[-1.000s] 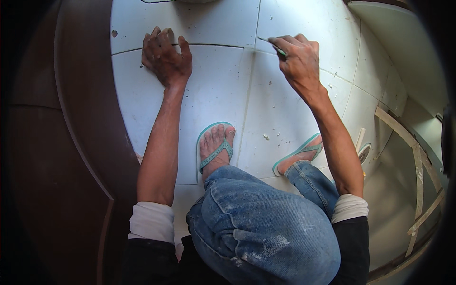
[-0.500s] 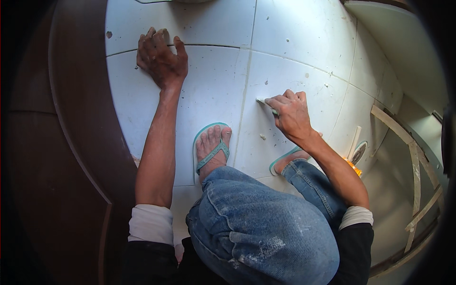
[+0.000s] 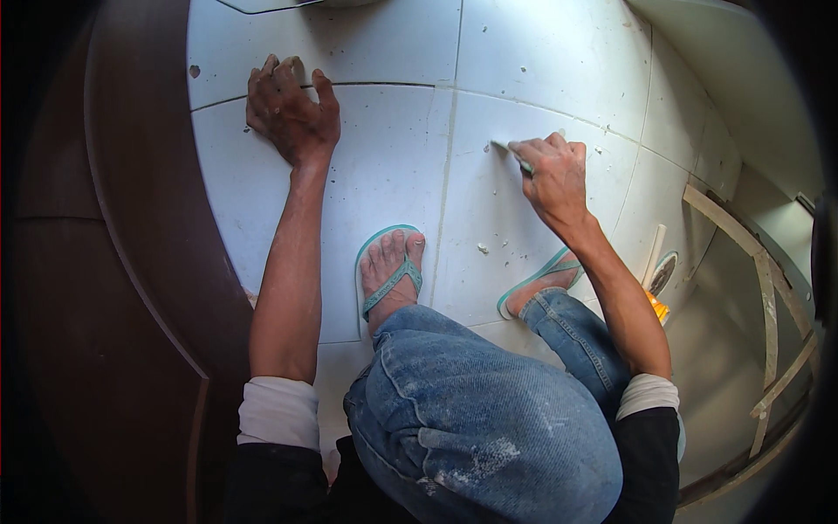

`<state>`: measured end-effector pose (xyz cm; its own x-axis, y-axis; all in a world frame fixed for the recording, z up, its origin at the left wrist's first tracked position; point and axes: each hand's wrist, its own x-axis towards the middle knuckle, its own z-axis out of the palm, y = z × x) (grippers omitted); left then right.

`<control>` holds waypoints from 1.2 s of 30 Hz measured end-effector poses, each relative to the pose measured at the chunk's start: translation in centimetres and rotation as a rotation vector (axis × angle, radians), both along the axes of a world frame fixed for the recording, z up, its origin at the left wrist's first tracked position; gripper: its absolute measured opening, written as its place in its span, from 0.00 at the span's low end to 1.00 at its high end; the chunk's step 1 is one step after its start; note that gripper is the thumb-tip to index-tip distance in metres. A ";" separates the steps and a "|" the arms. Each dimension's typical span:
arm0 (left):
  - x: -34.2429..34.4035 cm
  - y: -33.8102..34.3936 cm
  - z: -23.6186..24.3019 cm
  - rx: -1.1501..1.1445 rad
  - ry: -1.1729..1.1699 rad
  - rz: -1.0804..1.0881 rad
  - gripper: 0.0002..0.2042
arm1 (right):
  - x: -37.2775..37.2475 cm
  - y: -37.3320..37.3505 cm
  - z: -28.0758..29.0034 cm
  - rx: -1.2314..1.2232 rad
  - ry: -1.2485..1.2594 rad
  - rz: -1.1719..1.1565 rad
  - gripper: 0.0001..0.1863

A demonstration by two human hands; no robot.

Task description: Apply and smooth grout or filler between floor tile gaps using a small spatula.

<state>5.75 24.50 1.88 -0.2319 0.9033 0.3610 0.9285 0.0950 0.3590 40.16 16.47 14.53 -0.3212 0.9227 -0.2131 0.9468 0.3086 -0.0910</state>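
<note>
My right hand (image 3: 556, 179) is closed around a small scraper (image 3: 524, 163) with a greenish handle. Its thin blade meets the white floor tile (image 3: 393, 148) beside a small speck; part of the tool is hidden by the fingers. Far left, my left hand (image 3: 292, 109) leans on the floor across a dark joint between tiles, fingers apart and slightly bent. The fingertips look dusty. Small pale crumbs (image 3: 483, 249) and dark specks lie scattered over the tiles.
A dark brown wooden panel (image 3: 140, 218) runs along the left side. My sandalled feet (image 3: 393, 271) stand on the tiles. At right are an orange item (image 3: 657, 307), a pale stick (image 3: 653, 253) and a wooden frame (image 3: 768, 323). A grey object (image 3: 349, 3) shows at the top edge.
My right hand has moved farther away and slightly right, taking the scraper across the tile to a speck. My left hand stays in place on the floor.
</note>
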 end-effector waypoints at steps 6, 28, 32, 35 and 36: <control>0.7 0.2 -0.1 0.018 -0.009 -0.013 0.21 | 0.3 3.9 -2.7 0.294 -0.063 0.006 0.18; 0.4 0.1 0.5 -0.008 -0.009 -0.014 0.21 | 0.5 5.2 0.1 0.163 0.054 -0.145 0.19; 0.9 0.0 0.3 -0.010 -0.012 -0.021 0.20 | 0.2 6.8 -1.1 0.129 -0.014 -0.027 0.19; 0.2 -0.2 0.6 -0.018 0.005 -0.010 0.21 | -1.4 2.6 -0.5 -0.018 0.008 -0.001 0.18; 0.0 -0.2 0.6 -0.019 0.004 -0.011 0.21 | -1.7 1.8 0.5 -0.132 0.020 -0.040 0.18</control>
<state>5.79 24.31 2.52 -0.2201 0.9127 0.3443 0.9311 0.0913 0.3532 38.43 18.28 15.00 -0.2898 0.8994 -0.3273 0.9558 0.2544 -0.1473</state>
